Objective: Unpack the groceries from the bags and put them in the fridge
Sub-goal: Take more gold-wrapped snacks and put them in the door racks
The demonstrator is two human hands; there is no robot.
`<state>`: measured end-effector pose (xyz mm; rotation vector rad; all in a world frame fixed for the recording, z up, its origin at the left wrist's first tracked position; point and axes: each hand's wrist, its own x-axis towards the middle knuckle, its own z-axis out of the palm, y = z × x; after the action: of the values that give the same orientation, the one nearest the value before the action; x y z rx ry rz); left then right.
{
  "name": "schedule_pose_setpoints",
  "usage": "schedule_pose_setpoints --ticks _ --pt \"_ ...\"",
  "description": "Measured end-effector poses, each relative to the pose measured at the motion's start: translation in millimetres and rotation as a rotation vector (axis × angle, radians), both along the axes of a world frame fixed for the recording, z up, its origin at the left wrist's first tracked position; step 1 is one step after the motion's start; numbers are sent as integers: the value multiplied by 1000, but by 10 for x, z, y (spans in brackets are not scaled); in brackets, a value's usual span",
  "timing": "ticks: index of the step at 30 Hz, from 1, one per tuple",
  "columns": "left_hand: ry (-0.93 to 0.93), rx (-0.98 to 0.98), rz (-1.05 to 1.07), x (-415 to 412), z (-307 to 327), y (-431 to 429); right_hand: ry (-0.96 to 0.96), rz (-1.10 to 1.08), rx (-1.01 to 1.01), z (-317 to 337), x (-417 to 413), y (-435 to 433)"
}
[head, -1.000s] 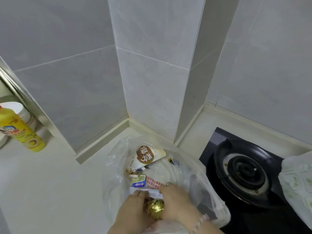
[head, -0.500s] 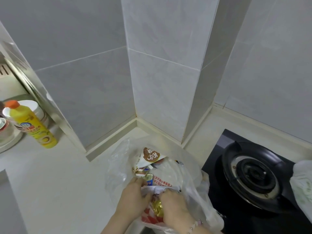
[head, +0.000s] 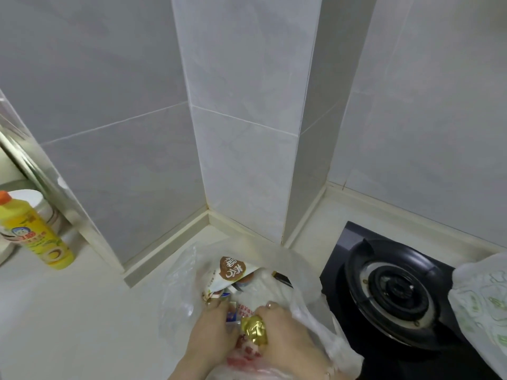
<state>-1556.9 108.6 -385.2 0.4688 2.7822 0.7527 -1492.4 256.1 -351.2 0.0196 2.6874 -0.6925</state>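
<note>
Where the bench [head: 82,311] runs out at the far left, we see a yellow bottle [head: 35,231] with an orange cap standing upright, a white jar [head: 33,201] just behind it. Grey wall tiles [head: 109,105] rise behind the bench and step out into a corner post.

Near the middle, low down, a clear plastic bag [head: 178,294] lies open on the bench with the groceries inside it. A white and brown pouch [head: 233,270] leans at the back of the bag, and a packet with red print [head: 244,349] lies at the front, under both hands.

The left hand [head: 211,330] reaches into the bag. Its grip is closed: bent fingers above and the thumb below pinch a small blue and white packet [head: 231,315].

The right hand [head: 285,341] is in the bag just beside the left one. Its grip is curled around a crumpled gold foil wrapper [head: 253,330], which sits at the thumb side of the hand, between the two hands; the longer fingers reach forward over the clear plastic.

To the right of the bag, touching its edge, is a black stove [head: 334,270] with one round burner [head: 395,294]. At the far right edge a second bag [head: 482,297], white with green print, overlaps the stove.
</note>
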Motion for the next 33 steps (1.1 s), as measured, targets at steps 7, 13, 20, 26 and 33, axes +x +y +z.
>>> schedule_pose_setpoints --ticks 7,13,20,26,33 --pt "19 -250 -232 -32 -36 178 262 -244 -257 179 -183 87" --pt "-26 -491 -334 15 -24 390 304 -251 -297 234 -95 61" --pt "31 -529 -258 109 24 404 301 -253 -206 270 -54 91" --pt "432 -225 -212 123 104 216 423 -236 -285 353 -165 28" --pt "410 150 61 114 291 4 578 -209 -340 726 -289 -134"
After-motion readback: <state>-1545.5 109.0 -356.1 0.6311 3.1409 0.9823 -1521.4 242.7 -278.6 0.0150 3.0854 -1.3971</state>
